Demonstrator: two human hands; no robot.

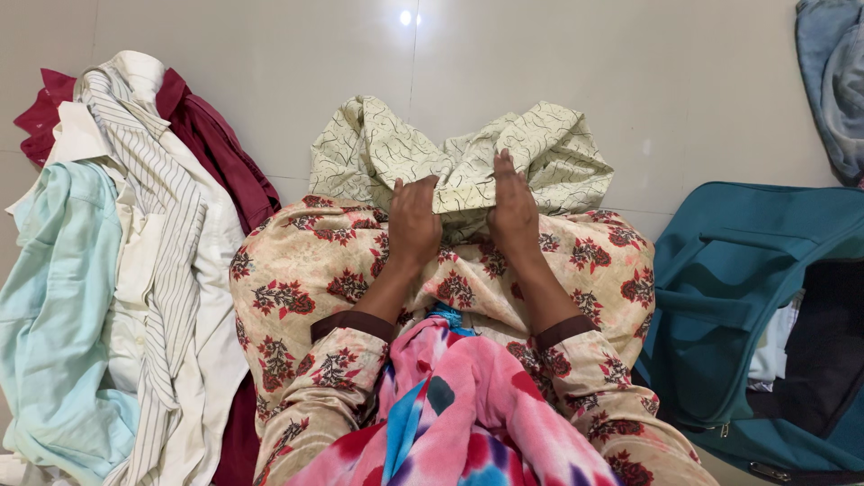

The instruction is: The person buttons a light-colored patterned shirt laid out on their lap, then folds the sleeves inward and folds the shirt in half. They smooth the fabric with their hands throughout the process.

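Person seated on a pale tiled floor (270, 63), viewed from above, lap covered by a beige garment with red floral print (297, 270). Both hands sit at the near edge of a cream cloth with dark squiggle lines (540, 144), which lies bunched across the knees and spills forward onto the tiles. Left hand (412, 223) is curled, fingers pinching a fold of the cream cloth. Right hand (513, 209) lies flatter, fingers stretched forward over the same fold with its edge caught under them; how firmly it grips cannot be told. The hands are just beside each other, not touching. A pink tie-dye scarf (468, 414) hangs down the chest between the forearms. On the person's left, a heap of shirts: a pale mint one (54, 306), a striped white one (153, 198), a maroon one (216, 144) beneath. On the right, an open teal travel bag (720, 297); a grey-blue garment (832, 81) at the far corner.
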